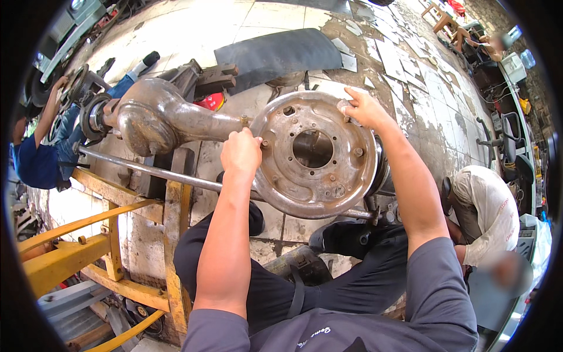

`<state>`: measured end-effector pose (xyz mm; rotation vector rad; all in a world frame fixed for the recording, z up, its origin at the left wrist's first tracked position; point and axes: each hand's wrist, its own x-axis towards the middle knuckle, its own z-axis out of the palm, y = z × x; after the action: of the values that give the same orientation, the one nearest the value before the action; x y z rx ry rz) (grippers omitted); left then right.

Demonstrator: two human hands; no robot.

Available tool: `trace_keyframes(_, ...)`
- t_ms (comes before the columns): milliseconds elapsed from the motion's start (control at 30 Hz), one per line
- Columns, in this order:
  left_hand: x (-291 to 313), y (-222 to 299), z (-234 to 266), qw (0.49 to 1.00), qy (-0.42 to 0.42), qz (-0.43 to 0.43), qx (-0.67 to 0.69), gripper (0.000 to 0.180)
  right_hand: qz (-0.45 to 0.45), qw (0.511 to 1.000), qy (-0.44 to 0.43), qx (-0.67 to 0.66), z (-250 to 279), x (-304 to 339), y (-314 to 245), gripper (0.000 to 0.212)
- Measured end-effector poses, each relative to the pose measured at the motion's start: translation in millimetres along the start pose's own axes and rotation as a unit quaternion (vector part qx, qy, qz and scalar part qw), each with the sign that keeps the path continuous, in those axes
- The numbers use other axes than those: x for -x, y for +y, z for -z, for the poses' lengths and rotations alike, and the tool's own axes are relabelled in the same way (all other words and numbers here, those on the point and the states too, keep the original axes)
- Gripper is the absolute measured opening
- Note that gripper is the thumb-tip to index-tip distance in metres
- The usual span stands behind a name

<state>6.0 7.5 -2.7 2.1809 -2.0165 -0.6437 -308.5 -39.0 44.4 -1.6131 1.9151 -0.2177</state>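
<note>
A round, worn metal brake backing plate (278,190) faces up in front of me, with a large centre hole and smaller bolt holes around it. Behind its left side runs a bare metal axle housing (158,117) with a bulging middle. My left hand (241,154) is closed at the plate's left rim, its thumb on the edge; the fingertips are hidden. At the upper right rim, my right hand (365,110) has its index finger stretched out. A small greyish piece (343,106) shows between its other fingers and the plate, too small to name.
A long metal rod (152,171) passes below the housing. At left stands a yellow metal frame (70,261). Beyond the plate lies a dark curved panel (281,56). One person in blue (38,161) works at far left; another in a pale shirt (487,202) crouches at right.
</note>
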Motion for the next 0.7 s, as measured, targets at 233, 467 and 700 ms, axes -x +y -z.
trace_keyframes(233,-2,4,-4,1.000,0.014,-0.009,0.007,0.035,0.034,0.996,-0.007,-0.083,0,-7,34,0.067)
trace_keyframes(467,0,4,-1,1.000,0.016,-0.018,0.003,0.036,0.050,0.998,0.004,0.049,6,3,27,0.059)
trace_keyframes(700,1,5,3,1.000,0.006,-0.007,0.009,0.034,0.056,0.995,0.050,0.063,-9,4,22,0.057)
